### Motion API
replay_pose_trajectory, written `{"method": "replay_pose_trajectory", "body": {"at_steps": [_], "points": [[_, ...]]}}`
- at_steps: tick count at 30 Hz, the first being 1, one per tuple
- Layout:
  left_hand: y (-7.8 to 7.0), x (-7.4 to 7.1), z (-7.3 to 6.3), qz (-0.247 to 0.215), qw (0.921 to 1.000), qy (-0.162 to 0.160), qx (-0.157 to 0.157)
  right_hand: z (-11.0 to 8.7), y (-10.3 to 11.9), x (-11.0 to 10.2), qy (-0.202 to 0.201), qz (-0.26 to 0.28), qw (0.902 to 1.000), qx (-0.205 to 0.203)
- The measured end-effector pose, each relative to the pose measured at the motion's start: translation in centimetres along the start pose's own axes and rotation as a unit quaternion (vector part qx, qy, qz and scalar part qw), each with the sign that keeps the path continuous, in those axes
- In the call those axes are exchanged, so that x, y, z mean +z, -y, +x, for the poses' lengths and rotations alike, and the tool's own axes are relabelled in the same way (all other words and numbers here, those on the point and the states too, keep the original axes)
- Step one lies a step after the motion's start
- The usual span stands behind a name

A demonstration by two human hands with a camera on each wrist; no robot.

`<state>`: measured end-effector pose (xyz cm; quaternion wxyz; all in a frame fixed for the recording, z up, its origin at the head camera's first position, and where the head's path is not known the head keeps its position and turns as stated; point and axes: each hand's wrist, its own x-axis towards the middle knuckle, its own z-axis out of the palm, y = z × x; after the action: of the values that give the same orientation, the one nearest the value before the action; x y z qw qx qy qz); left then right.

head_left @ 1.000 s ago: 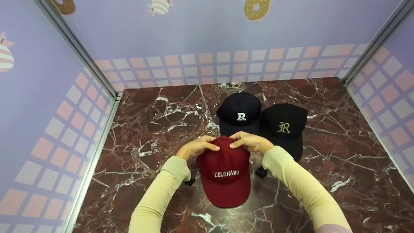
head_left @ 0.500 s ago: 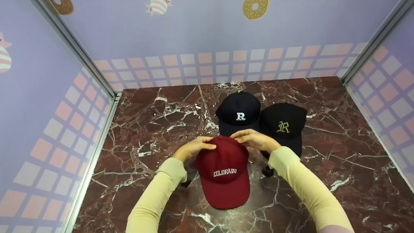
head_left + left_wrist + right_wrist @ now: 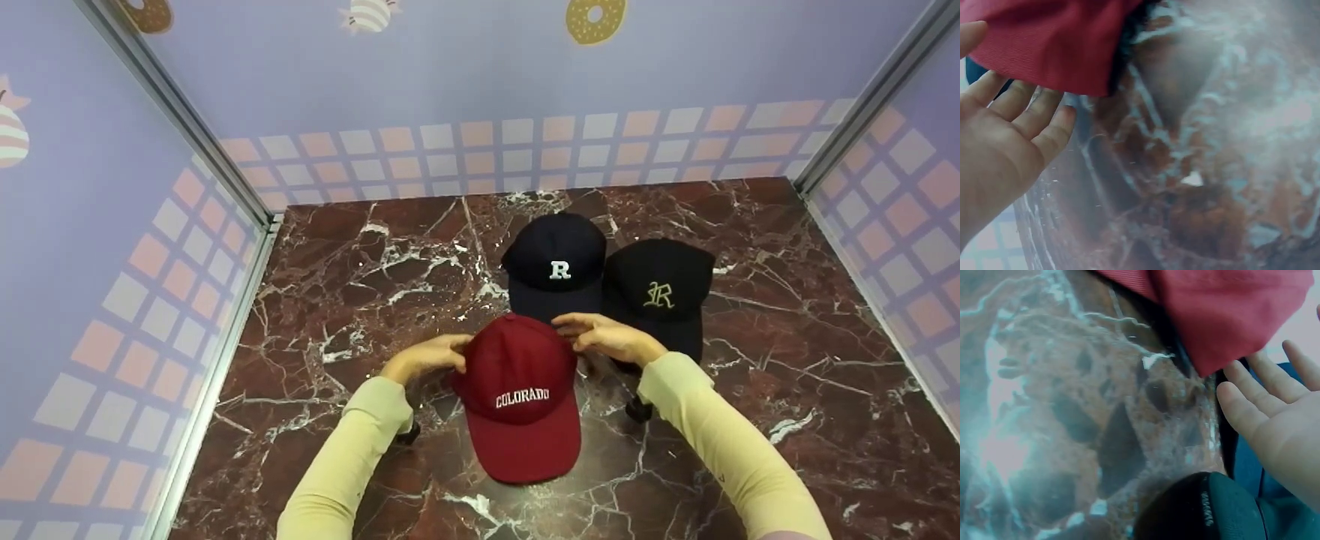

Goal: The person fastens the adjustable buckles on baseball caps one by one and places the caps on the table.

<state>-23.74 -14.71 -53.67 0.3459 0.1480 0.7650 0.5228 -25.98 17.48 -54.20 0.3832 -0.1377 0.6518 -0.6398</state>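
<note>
A red baseball cap (image 3: pixel 517 360) lettered COLORADO lies on the marble surface, its brim toward me. At its left side is my left hand (image 3: pixel 427 357), fingers extended; in the left wrist view its fingertips reach the lower edge of the cap (image 3: pixel 1055 48). My right hand (image 3: pixel 609 337) stands on the other side with loosely bent fingers. The right wrist view puts those fingers close to the cap's edge (image 3: pixel 1224 320); whether they touch it I cannot tell. Behind sits a navy cap (image 3: pixel 556 247) with a white R, and to its right a black cap (image 3: pixel 660 274) with a gold monogram.
The dark red marble surface (image 3: pixel 345 300) ends at a purple back wall (image 3: pixel 465 82) and at side walls left and right. The navy and black caps sit side by side, just beyond the red cap and my right hand.
Both hands have let go of the red cap's crown and moved apart, the left one leftward and the right one rightward. The caps stay nearly where they were.
</note>
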Motion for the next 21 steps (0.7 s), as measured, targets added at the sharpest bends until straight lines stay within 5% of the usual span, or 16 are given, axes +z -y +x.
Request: {"method": "replay_pose_trajectory", "body": {"at_steps": [4,11,16,21], "points": [[0.5,0.5,0.2,0.025,0.9996,-0.014,0.004,0.3,-0.6,1.0,-0.043,-0.073,0.9964,-0.003],[0.6,1.4,0.7,-0.018,0.9986,-0.04,-0.028,0.8,-1.1,2.3,-0.097,-0.158,0.9812,-0.052],[0.1,1.9,0.8,-0.066,0.997,-0.038,-0.019,0.3,-0.3,3.3,-0.101,-0.093,0.9902,-0.026],[0.3,2.5,1.4,-0.152,0.9866,-0.059,0.004,0.6,-0.6,3.5,-0.093,0.066,0.9934,0.006]]}}
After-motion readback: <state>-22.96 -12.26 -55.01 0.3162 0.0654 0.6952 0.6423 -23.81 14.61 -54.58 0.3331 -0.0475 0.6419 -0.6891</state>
